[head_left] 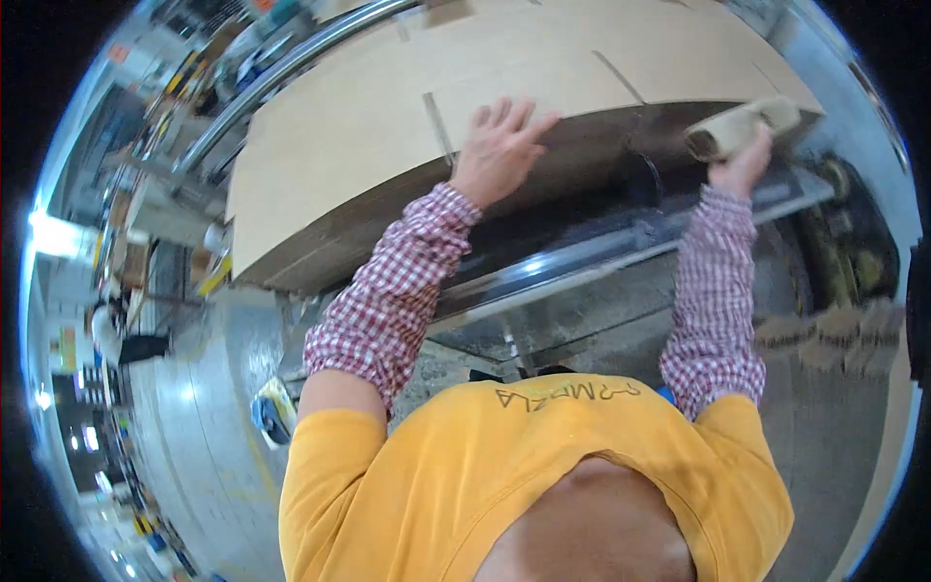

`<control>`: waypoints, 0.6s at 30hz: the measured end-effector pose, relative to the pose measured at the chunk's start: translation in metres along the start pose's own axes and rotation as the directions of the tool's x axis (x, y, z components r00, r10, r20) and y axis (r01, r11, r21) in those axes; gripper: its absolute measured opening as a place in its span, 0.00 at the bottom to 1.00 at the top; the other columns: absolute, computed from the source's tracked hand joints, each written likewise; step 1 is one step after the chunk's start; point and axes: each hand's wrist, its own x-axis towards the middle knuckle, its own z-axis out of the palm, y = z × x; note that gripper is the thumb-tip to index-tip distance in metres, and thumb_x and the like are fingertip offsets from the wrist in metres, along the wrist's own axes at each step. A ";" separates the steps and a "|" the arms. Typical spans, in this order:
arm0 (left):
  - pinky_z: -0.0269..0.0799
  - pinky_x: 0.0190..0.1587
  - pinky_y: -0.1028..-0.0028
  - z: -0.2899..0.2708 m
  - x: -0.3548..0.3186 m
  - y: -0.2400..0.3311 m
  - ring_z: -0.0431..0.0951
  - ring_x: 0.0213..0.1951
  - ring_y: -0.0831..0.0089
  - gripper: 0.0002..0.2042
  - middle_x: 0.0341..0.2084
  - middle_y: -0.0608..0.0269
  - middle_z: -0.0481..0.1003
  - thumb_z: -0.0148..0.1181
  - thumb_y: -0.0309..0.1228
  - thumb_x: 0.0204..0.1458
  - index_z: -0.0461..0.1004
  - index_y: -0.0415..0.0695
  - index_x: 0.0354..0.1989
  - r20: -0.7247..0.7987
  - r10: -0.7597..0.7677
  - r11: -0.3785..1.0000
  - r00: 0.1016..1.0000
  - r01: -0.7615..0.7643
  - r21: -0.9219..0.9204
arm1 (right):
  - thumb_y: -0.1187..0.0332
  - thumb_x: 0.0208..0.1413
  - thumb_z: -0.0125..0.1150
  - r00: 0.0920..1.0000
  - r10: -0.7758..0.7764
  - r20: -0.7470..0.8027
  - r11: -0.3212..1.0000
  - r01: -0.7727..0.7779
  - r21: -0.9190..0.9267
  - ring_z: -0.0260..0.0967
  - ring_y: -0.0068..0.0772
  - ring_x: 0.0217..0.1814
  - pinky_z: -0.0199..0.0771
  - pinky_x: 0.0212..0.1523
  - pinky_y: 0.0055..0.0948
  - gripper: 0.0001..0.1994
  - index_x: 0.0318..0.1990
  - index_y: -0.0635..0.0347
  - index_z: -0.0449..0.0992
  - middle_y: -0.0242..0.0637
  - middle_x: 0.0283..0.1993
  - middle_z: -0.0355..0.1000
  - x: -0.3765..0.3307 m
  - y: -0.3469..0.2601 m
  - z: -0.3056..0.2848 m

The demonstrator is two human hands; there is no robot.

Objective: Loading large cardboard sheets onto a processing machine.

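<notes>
A stack of large flat brown cardboard sheets (339, 145) with narrow slots cut in the top one lies in front of me. My left hand (499, 150) is at the near edge of the stack, over the top sheet, palm down with fingers spread and nothing in them. At the right end of the same edge, my right hand (742, 167) is closed round a brown cardboard roll (722, 134), whose hollow dark end faces left. The fingers on the roll's far side are partly hidden. Checked sleeves cover both forearms.
Below the stack's near edge runs a metal bar (572, 276). A shiny metal rail (301, 58) borders the far left side. Dark machinery (853, 233) and piled cardboard pieces (834, 335) are at the right. On the left, a bag (274, 412) lies on the floor; another person (107, 330) is farther off.
</notes>
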 end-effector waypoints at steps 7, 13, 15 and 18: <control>0.66 0.48 0.65 -0.104 0.010 0.008 0.64 0.51 0.58 0.35 0.55 0.50 0.58 0.55 0.41 0.48 0.44 0.50 0.62 0.118 -0.089 0.333 0.989 0.141 -0.932 | 0.60 0.52 0.44 0.833 0.099 0.545 0.994 -0.105 -0.019 0.63 0.32 0.49 0.64 0.49 0.31 0.23 0.53 0.63 0.57 0.39 0.48 0.63 -0.170 -0.059 0.090; 0.65 0.48 0.68 -0.197 -0.065 -0.029 0.67 0.48 0.64 0.42 0.48 0.45 0.61 0.57 0.37 0.47 0.31 0.44 0.63 0.110 -0.295 0.038 0.949 0.126 -0.991 | 0.66 0.50 0.51 0.456 0.087 0.886 0.975 -0.221 0.018 0.61 0.29 0.51 0.62 0.50 0.26 0.30 0.60 0.65 0.48 0.42 0.51 0.61 -0.289 -0.037 0.174; 0.64 0.48 0.70 -0.209 -0.108 -0.058 0.67 0.48 0.65 0.40 0.49 0.48 0.61 0.55 0.32 0.47 0.32 0.44 0.62 0.091 -0.499 0.004 0.862 0.108 -0.994 | 0.63 0.53 0.45 0.380 0.089 0.921 0.993 -0.106 -0.053 0.58 0.30 0.54 0.58 0.54 0.25 0.27 0.59 0.66 0.50 0.42 0.54 0.58 -0.334 -0.018 0.203; 0.65 0.47 0.72 -0.240 -0.161 -0.097 0.68 0.46 0.69 0.38 0.49 0.53 0.63 0.51 0.26 0.46 0.34 0.43 0.62 0.021 -0.665 -0.047 0.746 -0.013 -0.999 | 0.61 0.54 0.51 0.193 0.066 0.979 0.996 -0.069 -0.054 0.58 0.30 0.55 0.60 0.52 0.26 0.28 0.60 0.63 0.52 0.43 0.55 0.58 -0.383 0.020 0.242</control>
